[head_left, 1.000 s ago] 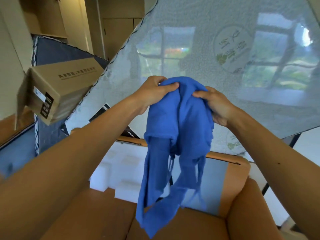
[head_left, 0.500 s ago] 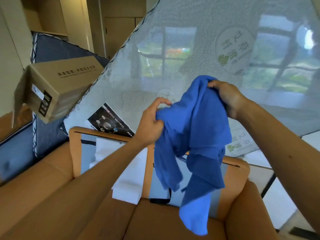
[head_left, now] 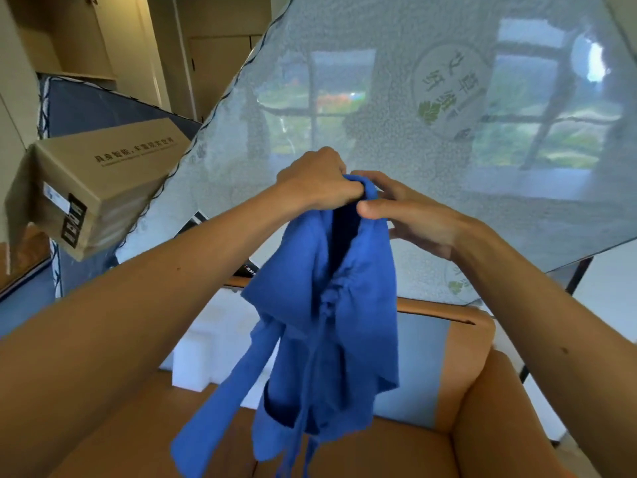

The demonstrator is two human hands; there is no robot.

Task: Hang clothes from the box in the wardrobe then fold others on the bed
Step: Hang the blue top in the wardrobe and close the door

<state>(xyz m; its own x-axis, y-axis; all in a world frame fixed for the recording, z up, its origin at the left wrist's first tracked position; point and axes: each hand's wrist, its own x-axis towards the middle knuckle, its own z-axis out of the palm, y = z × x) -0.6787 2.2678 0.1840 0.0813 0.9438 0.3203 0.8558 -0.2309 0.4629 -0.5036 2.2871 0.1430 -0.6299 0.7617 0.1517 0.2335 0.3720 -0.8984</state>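
Note:
A blue garment [head_left: 324,326] with thin drawstrings hangs in the air in front of me, over an orange seat. My left hand [head_left: 320,181] grips its top edge in a fist. Right beside it, my right hand [head_left: 410,215] pinches the same top edge between thumb and fingers. Both hands nearly touch at the top of the cloth. A brown cardboard box [head_left: 89,184] sits at the left on the bed, its opening hidden from me. The plastic-wrapped mattress [head_left: 413,98] of the bed fills the view behind the garment.
An orange upholstered seat [head_left: 465,374] lies below the garment, with white foam blocks [head_left: 220,339] on it. Wooden wardrobe doors [head_left: 220,70] stand at the back left. A dark blue panel [head_left: 93,108] leans behind the box.
My hands have come together at the top of the garment; half a second ago they were apart, the left lower on the cloth. The garment now hangs straight down.

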